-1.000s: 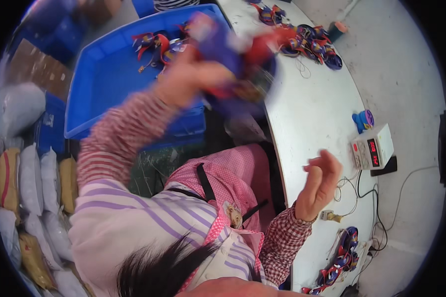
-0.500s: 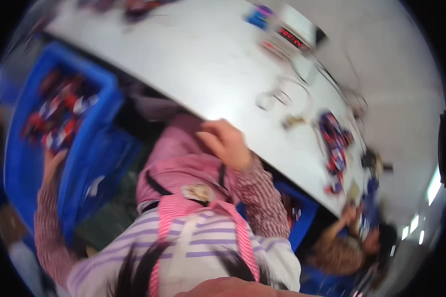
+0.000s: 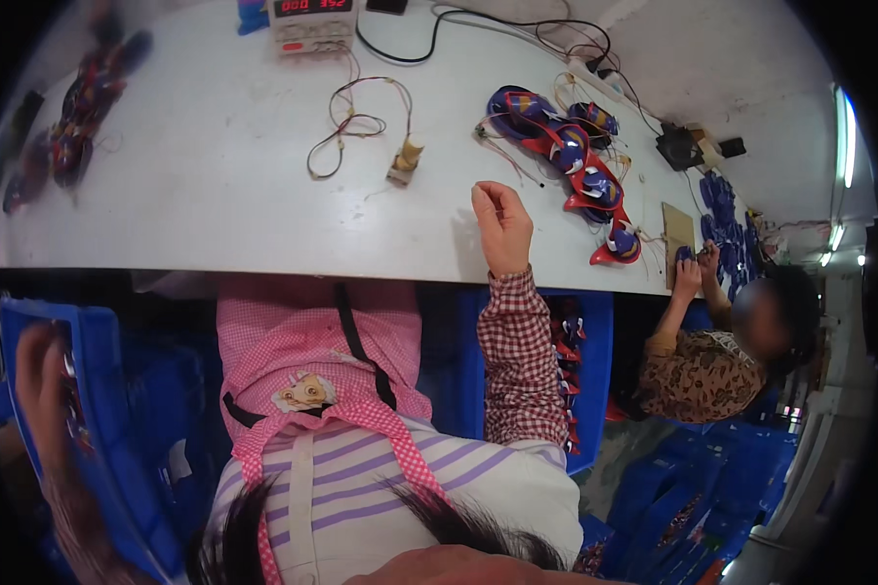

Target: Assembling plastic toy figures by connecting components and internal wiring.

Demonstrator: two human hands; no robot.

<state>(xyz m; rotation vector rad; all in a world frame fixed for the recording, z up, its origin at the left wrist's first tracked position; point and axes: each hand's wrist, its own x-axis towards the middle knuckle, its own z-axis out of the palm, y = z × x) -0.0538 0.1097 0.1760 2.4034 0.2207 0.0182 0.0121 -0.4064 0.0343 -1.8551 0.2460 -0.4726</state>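
My right hand (image 3: 505,232) is raised over the white table (image 3: 215,195), fingers curled in toward the thumb, with nothing visible in them. Close by on its right lies a row of purple and red moulded plastic pieces (image 3: 569,151) with white and orange patches and thin wires. On its left rests a small beige connector block (image 3: 403,164) on thin leads. Far left, my left hand (image 3: 41,375) is at the blue bin (image 3: 98,336); it is blurred, its fingers look apart, and I see nothing held. The bin's contents are mostly hidden.
A power supply (image 3: 312,24) with a red display stands at the back. More dark plastic pieces (image 3: 78,112) lie at the table's left. Another blue bin (image 3: 595,390) sits under the table by my right arm. A co-worker (image 3: 702,366) works at the right end.
My view has turned rightward and levelled. My right hand has gone from my lap, by the table edge, to above the table. My left hand has come up from the pieces in the bin.
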